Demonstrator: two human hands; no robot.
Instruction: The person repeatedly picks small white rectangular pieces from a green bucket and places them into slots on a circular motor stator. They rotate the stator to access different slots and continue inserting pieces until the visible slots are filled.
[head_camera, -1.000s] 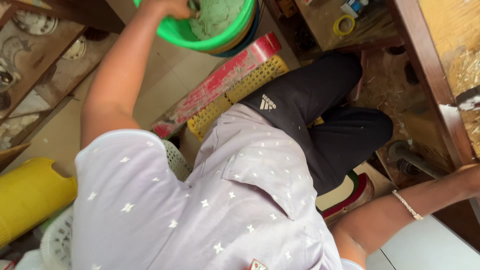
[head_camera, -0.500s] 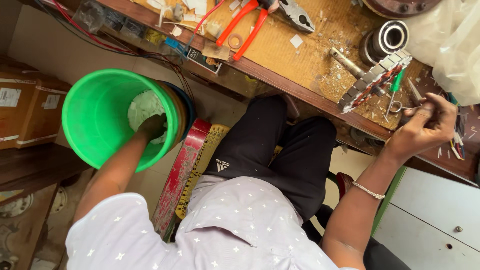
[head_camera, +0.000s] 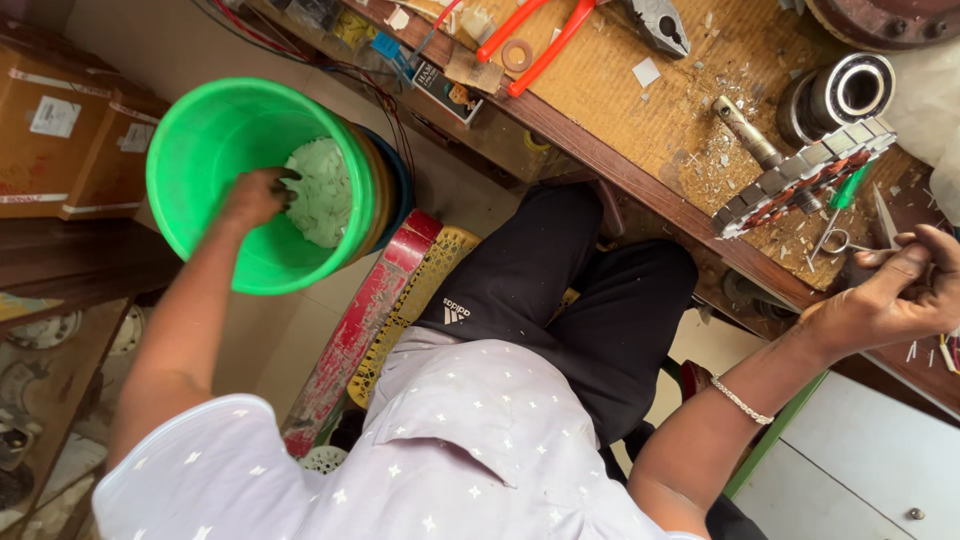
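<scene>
Since half a second ago the view has swung little, but my left hand (head_camera: 252, 196) has drawn back a touch from the pale heap toward the near wall of the green bucket (head_camera: 190, 150), and my right hand (head_camera: 900, 290) has slid further right along the wooden workbench (head_camera: 640, 110).

My left hand's fingers are curled down into the bucket, touching the white paper slips (head_camera: 322, 192) heaped at its bottom; I cannot tell whether they have closed on any. I judge those slips to be thin, light and limp, easy to crease, so a pinch of a few at the heap's edge should do better than a scoop.

My right hand's fingers are bent together as if pinching something small, too small to make out. It sits just beside the small scissors (head_camera: 830, 238) and near the wound motor stator (head_camera: 805, 180), which lies on its side. Further left lie orange-handled pliers (head_camera: 560, 35) and a steel bearing (head_camera: 850, 90).
</scene>
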